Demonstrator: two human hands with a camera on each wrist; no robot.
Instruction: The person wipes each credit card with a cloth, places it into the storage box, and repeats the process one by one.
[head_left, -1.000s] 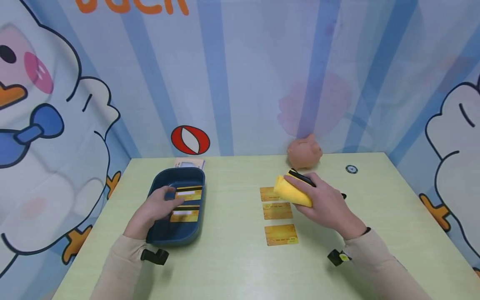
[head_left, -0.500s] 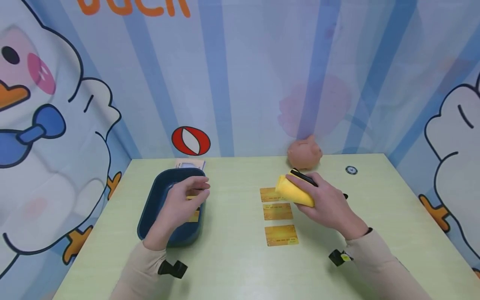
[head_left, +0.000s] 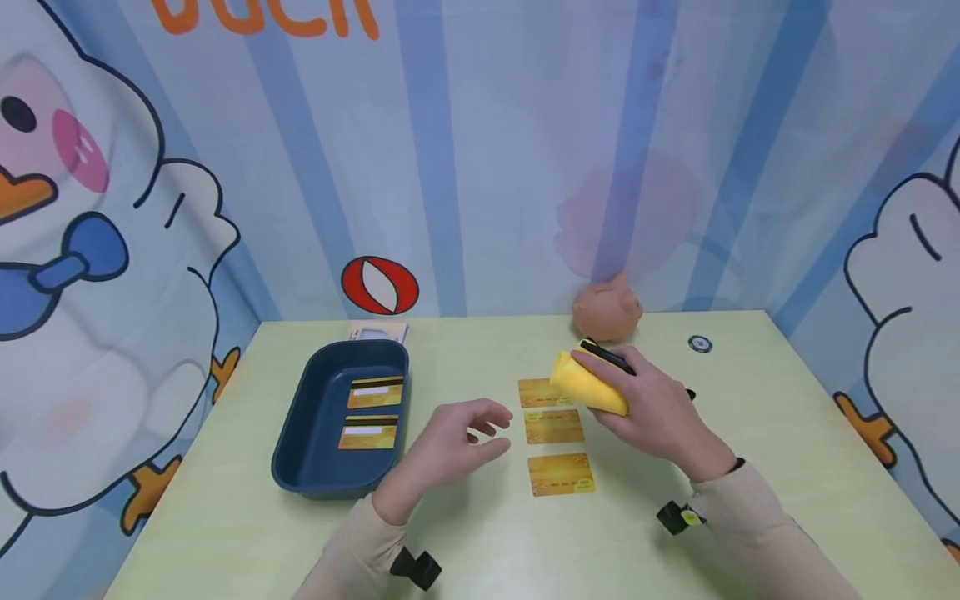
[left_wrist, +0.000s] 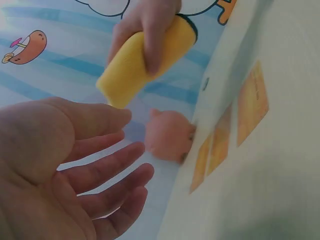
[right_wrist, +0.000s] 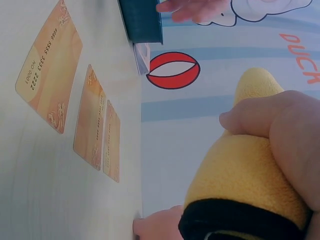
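Observation:
My left hand hovers over the table between the blue tray and the gold cards, fingers loosely bent and nothing held. In the left wrist view its palm and fingers are spread slightly. My right hand grips a yellow fuzzy cloth, rolled up and black-edged, above the table. Three gold bank cards lie face up in a column: the far card, partly behind the cloth, the middle card and the near card. Two more cards lie stripe side up in the tray.
A pink piggy bank stands at the back, beyond the cloth. To its right lies a small round chip. Behind the tray is a printed paper or booklet. A cartoon-printed curtain closes off the table's far edge.
My left hand has moved out of the tray and rightward over the table, uncovering the two cards inside. The tray shifted slightly left. My right hand with the cloth has hardly moved.

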